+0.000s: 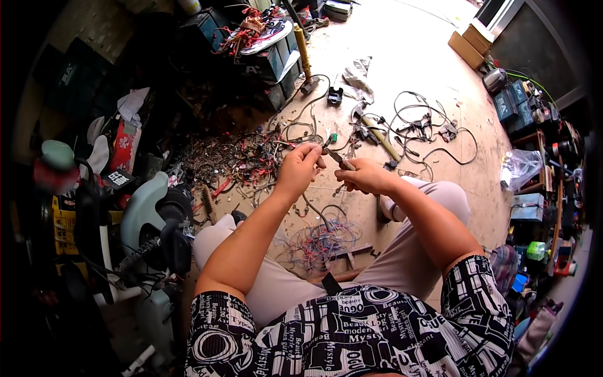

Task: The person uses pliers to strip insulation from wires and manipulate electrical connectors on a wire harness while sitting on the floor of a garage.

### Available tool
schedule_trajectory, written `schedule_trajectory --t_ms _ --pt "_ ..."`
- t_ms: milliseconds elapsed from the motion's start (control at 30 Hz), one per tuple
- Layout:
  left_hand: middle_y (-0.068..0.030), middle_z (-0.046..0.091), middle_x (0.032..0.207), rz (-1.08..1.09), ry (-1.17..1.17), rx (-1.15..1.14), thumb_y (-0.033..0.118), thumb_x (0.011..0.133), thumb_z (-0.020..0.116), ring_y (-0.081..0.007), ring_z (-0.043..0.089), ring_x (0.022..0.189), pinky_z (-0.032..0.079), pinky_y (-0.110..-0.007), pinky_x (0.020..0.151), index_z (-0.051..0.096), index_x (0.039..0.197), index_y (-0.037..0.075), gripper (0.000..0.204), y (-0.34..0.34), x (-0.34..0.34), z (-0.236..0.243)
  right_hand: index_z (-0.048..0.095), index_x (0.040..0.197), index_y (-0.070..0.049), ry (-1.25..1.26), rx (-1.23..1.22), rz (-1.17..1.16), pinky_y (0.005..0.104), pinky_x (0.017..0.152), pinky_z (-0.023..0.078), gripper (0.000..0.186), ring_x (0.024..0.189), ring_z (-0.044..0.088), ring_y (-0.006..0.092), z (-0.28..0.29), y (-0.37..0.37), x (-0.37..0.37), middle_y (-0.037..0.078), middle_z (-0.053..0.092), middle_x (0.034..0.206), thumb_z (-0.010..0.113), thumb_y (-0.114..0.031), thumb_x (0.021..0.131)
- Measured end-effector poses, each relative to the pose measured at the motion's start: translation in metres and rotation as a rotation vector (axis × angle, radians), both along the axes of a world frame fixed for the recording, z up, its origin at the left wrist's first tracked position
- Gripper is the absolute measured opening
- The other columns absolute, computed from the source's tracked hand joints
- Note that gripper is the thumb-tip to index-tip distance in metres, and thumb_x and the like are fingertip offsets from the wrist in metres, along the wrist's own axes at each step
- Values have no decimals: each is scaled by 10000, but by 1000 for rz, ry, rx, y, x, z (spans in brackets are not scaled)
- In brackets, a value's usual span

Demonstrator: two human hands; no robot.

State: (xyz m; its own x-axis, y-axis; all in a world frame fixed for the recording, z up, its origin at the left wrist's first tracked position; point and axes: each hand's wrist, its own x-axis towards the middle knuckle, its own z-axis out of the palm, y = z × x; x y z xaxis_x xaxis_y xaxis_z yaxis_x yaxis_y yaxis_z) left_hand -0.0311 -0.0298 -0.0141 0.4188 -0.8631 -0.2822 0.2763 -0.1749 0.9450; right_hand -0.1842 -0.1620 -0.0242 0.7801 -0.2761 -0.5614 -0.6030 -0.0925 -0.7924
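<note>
In front of me, my left hand [303,168] is closed in a pinch on a thin dark cable [309,204], which hangs below it towards the floor. My right hand [367,176] is wrapped round the tan handle of a short tool [335,157]. Its narrow grey end looks like a knife blade and meets the cable at the left fingertips. The exact point of contact is too small to make out. Just beyond the fingertips lies a small green piece [333,137]. Between my legs rests a tangle of thin coloured wires [323,242].
A heap of wire scraps [232,154] covers the floor at left. Further off lie a hammer [381,138], looped black cables [433,129] and a black plastic part [335,96]. Stacked batteries [260,66] stand behind. A scooter [144,213] is at left, cluttered shelves [556,188] at right.
</note>
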Motion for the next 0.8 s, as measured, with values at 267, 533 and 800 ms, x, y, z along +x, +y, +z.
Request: schedule_trajectory --t_ms 267,533,800 --pt "10 588 725 -10 37 32 196 968 494 -29 427 474 307 -180 416 604 968 50 183 -1 -3 1 611 885 -22 46 81 -17 261 452 409 452 530 545 118 4 1 1 52 581 665 570 -472 872" --pt "1 582 734 -14 124 51 192 975 476 -39 424 459 287 -185 388 590 977 53 179 0 -2 1 593 859 -11 47 122 -14 257 379 372 440 432 489 115 5 1 1 40 533 574 545 -446 903" --pt "-5 578 739 -66 196 87 208 983 464 -47 411 445 294 -187 379 567 966 57 184 0 -4 -7 556 729 -46 147 146 -35 248 374 375 414 512 549 113 25 5 0 12 522 611 535 -409 927"
